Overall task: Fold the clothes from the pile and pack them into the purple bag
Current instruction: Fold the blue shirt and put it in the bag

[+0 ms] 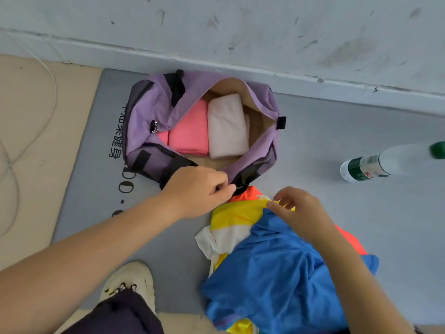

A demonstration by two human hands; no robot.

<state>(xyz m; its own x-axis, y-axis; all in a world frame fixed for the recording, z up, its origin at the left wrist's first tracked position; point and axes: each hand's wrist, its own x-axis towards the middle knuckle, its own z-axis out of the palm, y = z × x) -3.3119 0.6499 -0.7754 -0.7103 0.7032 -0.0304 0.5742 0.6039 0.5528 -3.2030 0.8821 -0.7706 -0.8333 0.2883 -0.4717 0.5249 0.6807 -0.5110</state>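
The crumpled pile of blue, yellow and orange clothes [277, 256] lies just short of the open purple fabric duffel bag [149, 112]. The right hand [296, 208] pinches its yellow cloth; the left hand [202, 189], nearer the bag, grips the bag's black strap.

Bare forearms [96, 239], cream laced sneaker [134, 283], dark trousers [125, 317]
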